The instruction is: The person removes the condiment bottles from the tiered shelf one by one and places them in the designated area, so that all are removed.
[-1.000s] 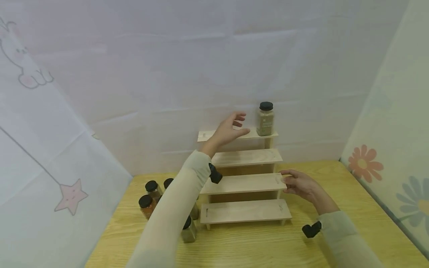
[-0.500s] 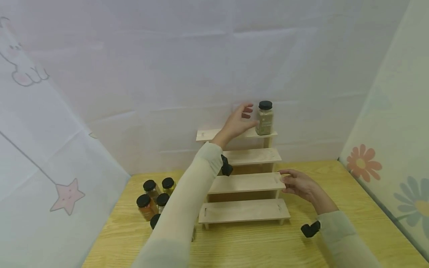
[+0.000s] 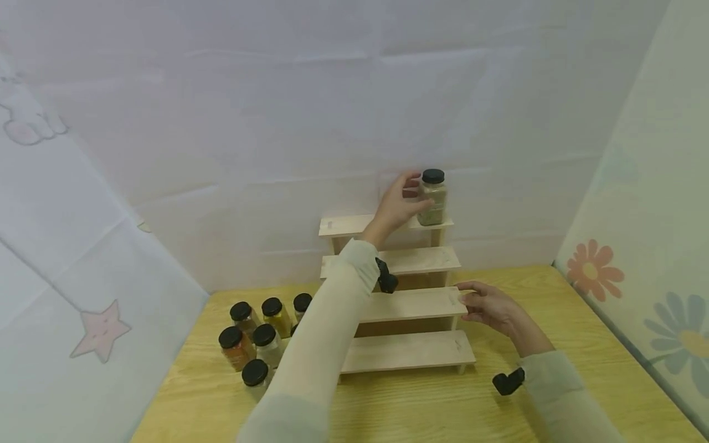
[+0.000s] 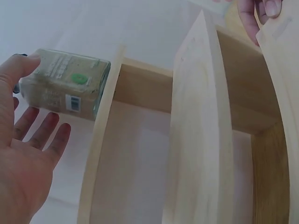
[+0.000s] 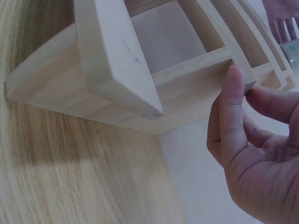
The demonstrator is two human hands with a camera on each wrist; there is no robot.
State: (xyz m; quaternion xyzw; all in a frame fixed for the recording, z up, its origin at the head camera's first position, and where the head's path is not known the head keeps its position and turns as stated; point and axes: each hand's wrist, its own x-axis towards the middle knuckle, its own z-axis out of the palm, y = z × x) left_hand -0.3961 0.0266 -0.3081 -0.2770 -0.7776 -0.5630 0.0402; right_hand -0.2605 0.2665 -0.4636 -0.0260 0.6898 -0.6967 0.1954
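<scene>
A four-step wooden display shelf (image 3: 410,352) stands on the table. At the right end of its top tier a spice jar (image 3: 435,203) with a black lid and greenish-brown contents stands upright. My left hand (image 3: 397,204) is around the jar's left side, thumb across its front near the lid. In the left wrist view the fingers (image 4: 43,130) are spread below the jar (image 4: 65,79), not curled round it. With thumb and fingertips, my right hand (image 3: 490,309) pinches the right end of a lower tier; the right wrist view shows that corner between the thumb and index finger (image 5: 232,109).
Several black-lidded spice jars, among them an orange-red jar (image 3: 238,352) and a yellow jar (image 3: 278,320), stand left of the shelf, some hidden behind my left sleeve (image 3: 318,344). A pale cloth backdrop (image 3: 277,123) rises behind the wooden table (image 3: 410,406).
My left hand has moved right along the top tier to the jar, and its thumb now overlaps the jar's front. My right hand keeps its pinch on the tier. The view has shifted slightly.
</scene>
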